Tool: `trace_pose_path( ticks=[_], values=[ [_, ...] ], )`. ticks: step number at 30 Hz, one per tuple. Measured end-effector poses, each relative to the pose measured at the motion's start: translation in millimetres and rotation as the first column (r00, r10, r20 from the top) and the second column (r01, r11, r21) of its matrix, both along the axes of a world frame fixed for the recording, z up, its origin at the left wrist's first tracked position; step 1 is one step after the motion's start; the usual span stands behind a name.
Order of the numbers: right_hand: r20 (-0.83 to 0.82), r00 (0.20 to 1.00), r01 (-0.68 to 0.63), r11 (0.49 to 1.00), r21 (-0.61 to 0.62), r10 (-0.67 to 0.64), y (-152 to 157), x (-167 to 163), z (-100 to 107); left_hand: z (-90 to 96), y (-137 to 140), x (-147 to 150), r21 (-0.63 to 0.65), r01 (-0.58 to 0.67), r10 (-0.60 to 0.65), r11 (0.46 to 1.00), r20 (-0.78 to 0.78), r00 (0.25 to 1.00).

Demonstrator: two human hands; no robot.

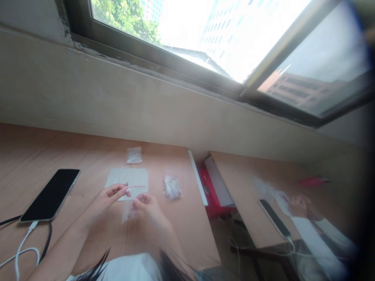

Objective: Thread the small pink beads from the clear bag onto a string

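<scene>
Over the wooden desk (pixel 88 156), the left hand (pixel 113 194) pinches an unbagged red strip (pixel 137 186) above the white sheet (pixel 117 175), while the right hand (pixel 148 205) seemingly grips a blurred clear bag (pixel 127 212), and a packet (pixel 172 186) at the sheet's three o'clock lies untouched.

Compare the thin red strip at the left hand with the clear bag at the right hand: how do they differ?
Look: the red strip is narrow and coloured, while the clear bag is broader and see-through.
Pose: the strip points sideways from the left hand over the pale sheet; the bag extends nearer the person.
Shared: each is held in one hand.
</scene>
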State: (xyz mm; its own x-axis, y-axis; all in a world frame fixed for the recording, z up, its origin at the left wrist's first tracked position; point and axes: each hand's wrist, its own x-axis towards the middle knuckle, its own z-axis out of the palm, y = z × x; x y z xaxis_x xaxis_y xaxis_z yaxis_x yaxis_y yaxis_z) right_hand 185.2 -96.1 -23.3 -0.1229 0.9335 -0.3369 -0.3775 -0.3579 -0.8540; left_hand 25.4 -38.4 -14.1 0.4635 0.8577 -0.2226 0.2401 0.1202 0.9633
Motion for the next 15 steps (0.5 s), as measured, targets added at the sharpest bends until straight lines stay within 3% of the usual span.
trace_pose_path(
  ticks=[2, 4, 7, 9, 12, 15],
  values=[
    [0.027, 0.999, 0.043, 0.998, -0.045, -0.042, -4.0, 13.5, -1.7, -5.7, 2.4, -1.0, -0.009, -0.023, 0.023, 1.0, 0.001, 1.0],
    [0.143, 0.972, 0.191, 0.981, -0.028, -0.185, -4.0, 37.2, -3.6, -13.5, 4.9, -4.9, 0.0, -0.068, 0.068, 0.998, -0.015, 0.998],
    [0.384, 0.822, 0.44, 0.897, 0.042, -0.421, 2.2, 81.9, -10.3, -27.0, 8.2, -15.8, 0.004, -0.114, 0.114, 0.993, -0.041, 0.993],
    [0.617, 0.618, 0.527, 0.839, 0.134, -0.487, 7.6, 106.3, -19.3, -35.5, 9.0, -24.1, -0.003, -0.142, 0.142, 0.99, -0.057, 0.988],
    [0.903, 0.284, 0.466, 0.869, 0.163, -0.322, 13.4, 120.2, -36.7, -44.8, 6.9, -33.2, -0.014, -0.168, 0.166, 0.986, -0.075, 0.983],
    [0.973, -0.102, 0.446, 0.865, 0.231, -0.207, 14.4, 109.9, -49.1, -49.6, 3.6, -37.2, -0.017, -0.175, 0.173, 0.984, -0.081, 0.982]
  ],
)
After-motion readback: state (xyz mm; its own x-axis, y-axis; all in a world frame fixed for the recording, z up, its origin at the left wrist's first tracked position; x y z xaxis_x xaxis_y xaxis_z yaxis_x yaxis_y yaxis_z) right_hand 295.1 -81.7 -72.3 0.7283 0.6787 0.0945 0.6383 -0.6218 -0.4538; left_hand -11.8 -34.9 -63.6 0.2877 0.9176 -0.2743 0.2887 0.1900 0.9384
